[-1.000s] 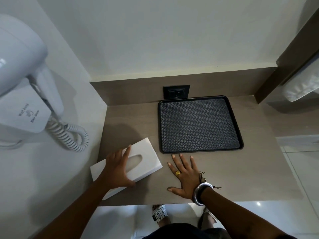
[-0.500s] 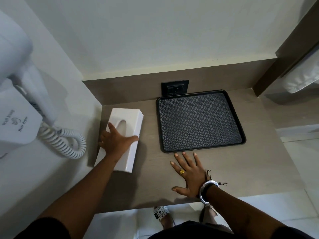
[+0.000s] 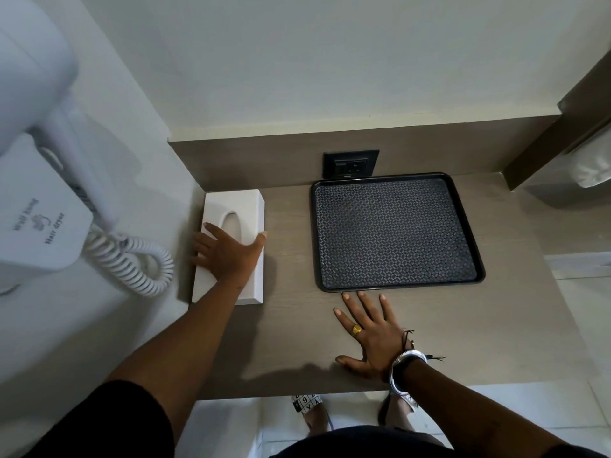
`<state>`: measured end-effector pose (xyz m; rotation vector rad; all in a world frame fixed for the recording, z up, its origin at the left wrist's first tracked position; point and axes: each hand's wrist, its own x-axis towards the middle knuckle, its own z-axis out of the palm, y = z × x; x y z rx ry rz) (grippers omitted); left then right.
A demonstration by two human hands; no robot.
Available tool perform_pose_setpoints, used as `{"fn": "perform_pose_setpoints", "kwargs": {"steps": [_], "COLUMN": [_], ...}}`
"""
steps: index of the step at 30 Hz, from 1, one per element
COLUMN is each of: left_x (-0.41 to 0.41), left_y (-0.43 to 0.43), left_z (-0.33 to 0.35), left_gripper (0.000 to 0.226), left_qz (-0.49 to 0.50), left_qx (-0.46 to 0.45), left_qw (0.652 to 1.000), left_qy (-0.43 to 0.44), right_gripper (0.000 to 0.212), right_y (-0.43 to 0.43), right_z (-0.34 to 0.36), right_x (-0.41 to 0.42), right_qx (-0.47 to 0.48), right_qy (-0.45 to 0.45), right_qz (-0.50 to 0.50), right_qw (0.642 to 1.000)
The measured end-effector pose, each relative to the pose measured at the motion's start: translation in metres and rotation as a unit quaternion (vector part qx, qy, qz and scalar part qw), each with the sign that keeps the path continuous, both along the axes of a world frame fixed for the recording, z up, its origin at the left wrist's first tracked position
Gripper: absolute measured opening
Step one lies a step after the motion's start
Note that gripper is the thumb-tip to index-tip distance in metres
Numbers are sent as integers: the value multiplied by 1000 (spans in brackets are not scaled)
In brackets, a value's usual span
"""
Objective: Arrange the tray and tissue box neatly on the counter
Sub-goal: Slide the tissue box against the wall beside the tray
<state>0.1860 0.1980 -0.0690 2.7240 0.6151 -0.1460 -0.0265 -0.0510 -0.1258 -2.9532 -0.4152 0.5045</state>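
Note:
A white tissue box (image 3: 236, 206) lies lengthwise against the left wall of the wood-grain counter (image 3: 496, 319), its far end near the back panel. My left hand (image 3: 228, 256) rests flat on top of the box, fingers spread, thumb at its right edge. A black tray (image 3: 396, 231) with a textured mat sits at the back of the counter, squared to the back panel. My right hand (image 3: 370, 332) lies flat on the counter, fingers spread, fingertips just short of the tray's front rim.
A white wall-mounted hair dryer (image 3: 36, 200) with a coiled cord (image 3: 132, 262) hangs on the left wall beside the box. A black power socket (image 3: 350, 163) sits in the back panel behind the tray. The counter's front edge is by my right wrist.
My left hand turned the tissue box from a slant near the front edge and slid it back along the left wall. My right hand stayed in front of the tray.

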Motion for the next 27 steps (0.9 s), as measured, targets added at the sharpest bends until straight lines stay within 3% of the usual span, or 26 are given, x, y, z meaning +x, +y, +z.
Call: {"fn": "perform_pose_setpoints", "kwargs": {"steps": [3,8,27], "left_x": [-24,-60,-15], "left_y": [3,31,56], "left_z": [-5,-20,-26], "left_gripper": [121,118,113], "left_qz": [-118,-334,-323], "left_qx": [33,135,165], "left_qw": [990,929,930], "left_qy": [-62,-82,-62], "right_gripper": [93,91,87], "right_y": [0,0,-1], "right_z": [0,2,8], "right_x": [0,1,0], "right_qx": [1,-1,3], "right_qy": [6,1,16], "right_qz": [1,1,-3], "right_qw": [1000,1000,1000]}}
